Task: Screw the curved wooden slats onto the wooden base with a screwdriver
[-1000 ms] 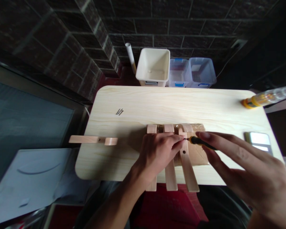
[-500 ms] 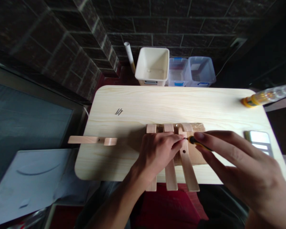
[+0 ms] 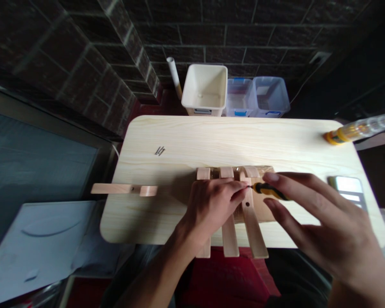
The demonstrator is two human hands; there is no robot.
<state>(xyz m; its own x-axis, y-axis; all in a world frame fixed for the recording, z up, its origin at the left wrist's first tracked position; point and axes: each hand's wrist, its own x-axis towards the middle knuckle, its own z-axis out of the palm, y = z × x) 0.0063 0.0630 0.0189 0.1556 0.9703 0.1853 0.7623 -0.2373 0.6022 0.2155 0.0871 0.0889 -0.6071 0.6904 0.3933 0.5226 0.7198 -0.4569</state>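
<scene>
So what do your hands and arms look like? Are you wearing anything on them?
The slim bare left hand and slim bare right hand show no gloves or rings, and the bare left forearm shows no sleeve or watch.

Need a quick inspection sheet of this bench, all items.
Surface: pale pine tabletop, rounded corners.
Job's things: wooden slats lying across a brown board; yellow-and-black screwdriver, tip at the left fingertips.
Clutter: small dark fasteners; loose wooden piece jutting past the table edge; phone; yellow-capped clear tube.
Grippers: left hand on the slats, grip unclear; right hand has its grip on the screwdriver.
Cables: thin white cable at the table's left edge.
Surroundings: dark brick wall, cream basket, two clear bins, white tube.
</scene>
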